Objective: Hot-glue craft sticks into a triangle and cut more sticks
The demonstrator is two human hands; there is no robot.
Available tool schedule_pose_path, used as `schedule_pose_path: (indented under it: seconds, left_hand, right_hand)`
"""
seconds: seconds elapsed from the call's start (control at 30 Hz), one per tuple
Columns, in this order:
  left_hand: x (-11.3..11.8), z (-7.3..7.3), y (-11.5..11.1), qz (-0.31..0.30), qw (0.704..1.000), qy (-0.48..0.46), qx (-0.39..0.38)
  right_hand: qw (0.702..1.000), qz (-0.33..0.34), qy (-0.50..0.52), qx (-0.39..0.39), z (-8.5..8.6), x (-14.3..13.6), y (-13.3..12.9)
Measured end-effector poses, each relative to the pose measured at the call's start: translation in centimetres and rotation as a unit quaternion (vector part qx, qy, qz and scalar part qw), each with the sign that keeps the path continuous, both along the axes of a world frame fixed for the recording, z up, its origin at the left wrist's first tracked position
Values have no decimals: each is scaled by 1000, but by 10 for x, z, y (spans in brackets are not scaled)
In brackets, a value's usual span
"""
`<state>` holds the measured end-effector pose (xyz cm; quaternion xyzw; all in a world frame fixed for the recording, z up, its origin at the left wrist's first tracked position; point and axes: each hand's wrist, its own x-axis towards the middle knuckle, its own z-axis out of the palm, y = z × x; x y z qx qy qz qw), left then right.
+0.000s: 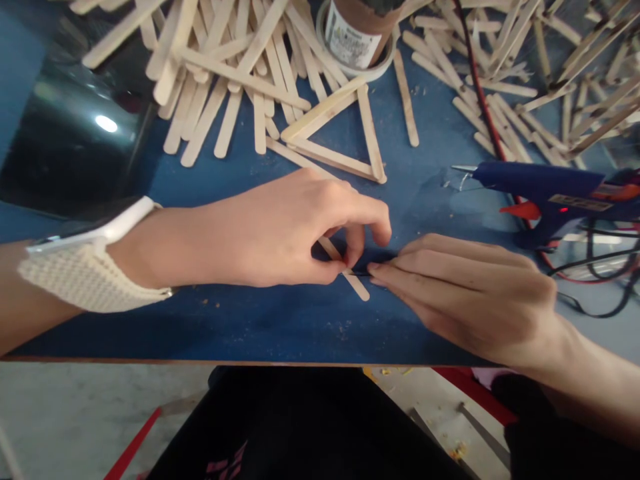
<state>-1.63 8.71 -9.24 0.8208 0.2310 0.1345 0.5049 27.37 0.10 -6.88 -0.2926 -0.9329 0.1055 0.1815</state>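
A wooden craft stick [358,287] lies slantwise on the blue tabletop, partly covered by my left hand [300,227]. The thumb and a finger of that hand are pinched together right over the stick, the index finger curled above. Just right of the stick, my right hand [470,287] is closed, its fingertips pressed together. A thin dark piece [361,274] spans the small gap between both pinches across the stick; its kind is too small to tell. Beyond my left hand lies a triangle of joined craft sticks [371,133].
Loose craft sticks [230,80] are heaped at the back, with more at the back right. A labelled jar [353,40] stands in a round dish. A blue glue gun [540,183] with cables lies at right. At left is a dark glossy panel [75,127].
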Motion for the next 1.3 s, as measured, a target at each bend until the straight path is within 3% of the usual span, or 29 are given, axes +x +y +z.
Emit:
schedule_pose_path:
  seconds: [0.27, 0.7, 1.07, 1.3]
  left_hand:
    - [1, -1, 1, -11, 1000, -12, 17]
    - [-2, -1, 0, -14, 1000, 12, 18]
    - [4, 2, 0, -20, 999, -11, 37]
    - [3, 5, -1, -18, 999, 10, 36]
  right_hand:
    - [999, 30, 22, 20, -11, -10, 1]
    - [999, 24, -11, -20, 4, 4, 4]
    - [999, 37, 13, 21, -8, -10, 5]
    - [999, 33, -9, -10, 5, -3, 9]
